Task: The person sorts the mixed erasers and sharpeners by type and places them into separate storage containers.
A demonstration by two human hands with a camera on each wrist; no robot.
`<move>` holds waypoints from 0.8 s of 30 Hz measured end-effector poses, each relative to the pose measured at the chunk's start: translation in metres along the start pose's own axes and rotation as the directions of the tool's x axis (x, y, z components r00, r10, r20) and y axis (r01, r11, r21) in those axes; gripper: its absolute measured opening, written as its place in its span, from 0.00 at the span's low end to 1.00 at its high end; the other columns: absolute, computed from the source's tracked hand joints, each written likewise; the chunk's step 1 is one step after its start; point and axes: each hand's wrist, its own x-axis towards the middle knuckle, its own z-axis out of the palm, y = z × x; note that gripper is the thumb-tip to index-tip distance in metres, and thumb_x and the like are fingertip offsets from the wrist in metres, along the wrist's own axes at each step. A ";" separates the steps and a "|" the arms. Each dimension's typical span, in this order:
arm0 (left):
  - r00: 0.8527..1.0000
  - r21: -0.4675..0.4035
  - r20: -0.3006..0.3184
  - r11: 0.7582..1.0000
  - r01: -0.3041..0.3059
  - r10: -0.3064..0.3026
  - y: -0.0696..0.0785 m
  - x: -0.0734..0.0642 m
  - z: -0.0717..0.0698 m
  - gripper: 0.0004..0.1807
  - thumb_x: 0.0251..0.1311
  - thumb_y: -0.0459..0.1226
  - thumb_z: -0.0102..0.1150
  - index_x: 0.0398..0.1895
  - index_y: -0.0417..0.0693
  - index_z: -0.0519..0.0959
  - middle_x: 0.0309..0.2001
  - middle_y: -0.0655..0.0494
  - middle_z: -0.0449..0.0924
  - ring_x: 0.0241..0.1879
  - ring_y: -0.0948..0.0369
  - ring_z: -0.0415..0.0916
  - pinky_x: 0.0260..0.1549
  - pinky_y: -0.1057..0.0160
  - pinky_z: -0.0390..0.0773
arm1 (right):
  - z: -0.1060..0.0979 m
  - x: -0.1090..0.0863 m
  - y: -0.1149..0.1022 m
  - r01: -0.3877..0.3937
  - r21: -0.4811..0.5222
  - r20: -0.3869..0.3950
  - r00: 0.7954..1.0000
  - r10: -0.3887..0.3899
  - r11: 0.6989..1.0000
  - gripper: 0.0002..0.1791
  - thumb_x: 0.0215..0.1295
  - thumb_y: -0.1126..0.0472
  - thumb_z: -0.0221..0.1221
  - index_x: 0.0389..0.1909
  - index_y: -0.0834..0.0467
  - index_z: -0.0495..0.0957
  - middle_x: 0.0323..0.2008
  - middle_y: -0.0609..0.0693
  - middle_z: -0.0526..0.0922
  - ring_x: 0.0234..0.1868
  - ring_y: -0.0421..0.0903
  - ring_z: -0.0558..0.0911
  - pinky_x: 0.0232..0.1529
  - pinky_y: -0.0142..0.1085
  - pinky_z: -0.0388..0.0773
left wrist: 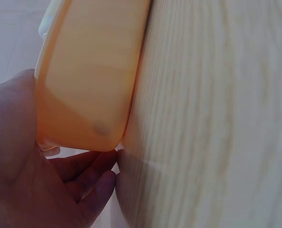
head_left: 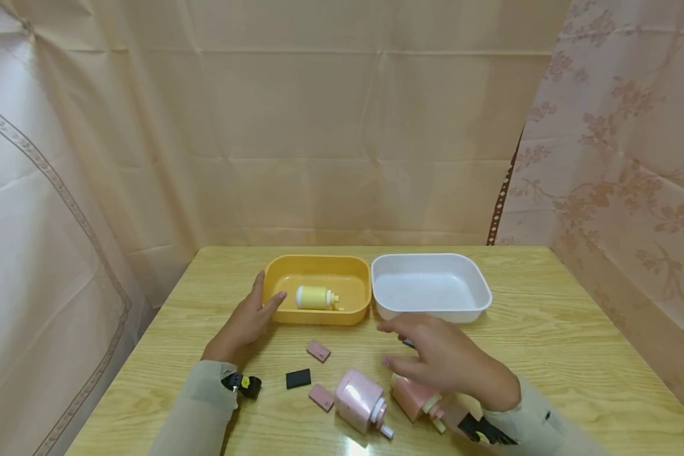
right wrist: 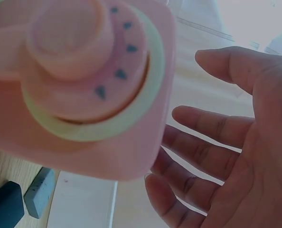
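Yellow tray: a yellow, rounded rectangular plastic tray [head_left: 348,316] stands on the surface, left of centre towards the far edge.
Left hand: the left hand [head_left: 247,323] grips the tray's left end, thumb over the near rim, fingers curled against the outer wall.
Inside the tray: a yellow cylindrical bottle with a white base [head_left: 315,297] lies on its side, its cap end to the right.
Right hand: the right hand [head_left: 441,354] hangs over the near side of the surface, fingers spread and loosely bent, holding nothing.
Under the right hand: a coral-pink squarish plastic bottle with a pump cap [head_left: 413,398], partly covered; whether the fingers touch it, I cannot tell.
Beside that bottle: a pale pink squarish bottle with a white-collared pump [head_left: 359,400] lies just to the left.
Small blocks: two flat pink rectangular blocks [head_left: 318,351] and a flat black rectangular block [head_left: 298,379] lie between the left hand and the bottles.
White tray: a white, rounded rectangular plastic tray [head_left: 433,291] stands just right of the yellow one, nothing in it.
Surface: light wood-grain surface [head_left: 547,367].
Backdrop: a creased beige cloth [head_left: 342,152].
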 end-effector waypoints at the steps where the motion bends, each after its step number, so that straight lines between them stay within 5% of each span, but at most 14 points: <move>1: 1.000 0.001 0.002 1.000 -0.001 0.001 0.000 0.000 0.000 0.55 0.73 0.70 0.36 0.84 0.49 0.25 0.84 0.39 0.37 0.81 0.38 0.43 0.77 0.36 0.46 | 0.000 -0.001 0.000 0.007 0.002 -0.010 1.000 -0.007 1.000 0.27 0.67 0.43 0.66 0.65 0.47 0.80 0.59 0.38 0.83 0.47 0.34 0.82 0.52 0.40 0.82; 8: 1.000 0.001 0.007 1.000 -0.001 0.001 0.000 0.000 0.000 0.55 0.73 0.70 0.36 0.83 0.49 0.24 0.84 0.39 0.35 0.81 0.37 0.43 0.77 0.36 0.46 | -0.001 -0.011 -0.003 0.032 0.015 -0.044 0.999 -0.031 0.999 0.27 0.68 0.42 0.67 0.64 0.47 0.80 0.58 0.39 0.83 0.48 0.36 0.83 0.50 0.39 0.83; 16: 1.000 0.003 0.003 1.000 0.013 -0.013 -0.001 0.000 -0.001 0.56 0.72 0.71 0.36 0.84 0.49 0.25 0.84 0.39 0.36 0.81 0.38 0.43 0.77 0.36 0.46 | -0.002 -0.020 -0.006 0.000 0.011 -0.016 1.000 0.000 1.000 0.25 0.69 0.39 0.64 0.63 0.44 0.79 0.60 0.38 0.82 0.57 0.37 0.81 0.56 0.44 0.82; 24: 1.000 0.002 0.000 1.000 0.004 -0.004 -0.003 0.002 0.001 0.57 0.71 0.72 0.36 0.84 0.50 0.25 0.84 0.39 0.37 0.81 0.38 0.44 0.77 0.36 0.47 | -0.005 -0.024 -0.007 -0.026 -0.062 0.035 0.999 0.029 0.998 0.29 0.63 0.37 0.67 0.60 0.47 0.80 0.58 0.41 0.82 0.55 0.39 0.81 0.54 0.45 0.81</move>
